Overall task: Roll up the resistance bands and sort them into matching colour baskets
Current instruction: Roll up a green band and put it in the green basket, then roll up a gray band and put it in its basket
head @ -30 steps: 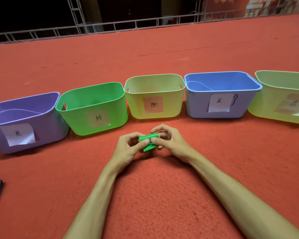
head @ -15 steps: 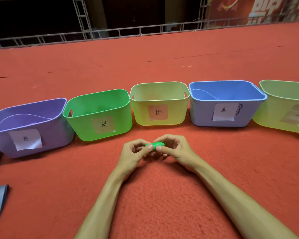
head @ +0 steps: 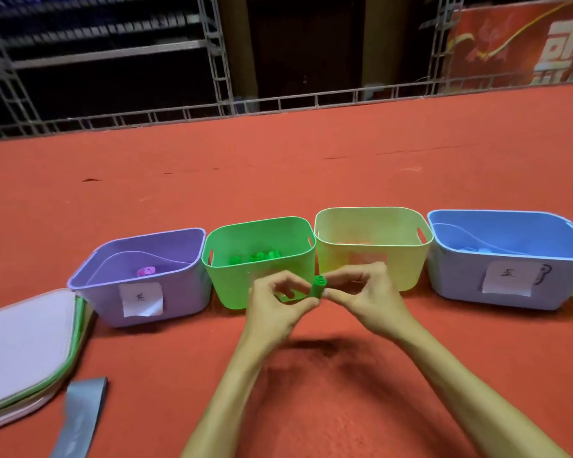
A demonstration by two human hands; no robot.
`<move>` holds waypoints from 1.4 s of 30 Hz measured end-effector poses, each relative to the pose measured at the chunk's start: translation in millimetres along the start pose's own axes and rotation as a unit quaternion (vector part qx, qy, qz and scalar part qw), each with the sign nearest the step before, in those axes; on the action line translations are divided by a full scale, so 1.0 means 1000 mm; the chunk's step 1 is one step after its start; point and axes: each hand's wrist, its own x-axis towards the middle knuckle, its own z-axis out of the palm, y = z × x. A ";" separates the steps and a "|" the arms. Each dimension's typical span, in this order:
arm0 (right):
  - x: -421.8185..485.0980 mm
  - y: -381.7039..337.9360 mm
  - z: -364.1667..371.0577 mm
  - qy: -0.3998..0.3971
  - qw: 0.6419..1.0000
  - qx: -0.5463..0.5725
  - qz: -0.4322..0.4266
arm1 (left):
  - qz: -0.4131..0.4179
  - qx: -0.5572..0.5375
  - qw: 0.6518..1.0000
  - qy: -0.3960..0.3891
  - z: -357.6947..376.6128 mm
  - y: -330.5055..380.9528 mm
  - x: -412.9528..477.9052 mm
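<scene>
Green roll (head: pixel 318 286) now raised upright, pinched between opposing fingers (head: pixel 306 303)

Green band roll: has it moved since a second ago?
Yes. The green band roll, pinched between left hand and right hand, sat short of the yellow basket; now it overlaps the seam with the green basket: forward, slightly left.

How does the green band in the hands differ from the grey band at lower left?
The green band is rolled into a tight cylinder; the grey band lies unrolled and flat. The green band is pinched between the left hand and right hand; the grey band rests untouched on the red carpet. Both are still unsorted.
</scene>
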 end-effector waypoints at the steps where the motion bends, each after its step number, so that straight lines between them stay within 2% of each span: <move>1: 0.015 -0.012 0.006 -0.005 0.999 -0.035 -0.023 | 0.003 0.010 1.000 0.011 -0.013 0.006 0.010; 5: 0.089 -0.050 0.028 -0.031 0.990 -0.119 -0.072 | 0.013 0.113 0.992 0.062 -0.057 0.023 0.061; 11: 0.172 -0.041 0.053 -0.080 0.969 -0.230 -0.036 | -0.068 0.214 0.974 0.022 -0.077 0.004 0.137; 16: 0.200 -0.006 0.071 -0.143 0.937 -0.316 0.037 | -0.115 0.304 0.943 -0.074 -0.065 -0.035 0.177; 20: 0.206 0.010 0.092 -0.212 0.888 -0.401 0.079 | -0.151 0.342 0.911 -0.173 -0.056 -0.062 0.192; 23: 0.212 0.013 0.105 -0.247 0.848 -0.461 0.084 | -0.149 0.376 0.891 -0.205 -0.049 -0.077 0.198; 28: 0.208 0.034 0.116 -0.283 0.817 -0.489 0.112 | -0.125 0.408 0.868 -0.255 -0.033 -0.091 0.201; 31: 0.206 0.033 0.117 -0.304 0.811 -0.485 0.119 | -0.119 0.401 0.870 -0.263 -0.032 -0.095 0.199; 36: 0.205 0.025 0.113 -0.280 0.814 -0.491 0.135 | -0.139 0.354 0.893 -0.240 -0.049 -0.087 0.194; 39: 0.202 0.008 0.105 -0.245 0.820 -0.503 0.124 | -0.115 0.326 0.918 -0.192 -0.073 -0.063 0.185; 42: 0.192 -0.023 0.098 -0.168 0.851 -0.482 0.119 | -0.073 0.317 0.938 -0.117 -0.108 -0.034 0.160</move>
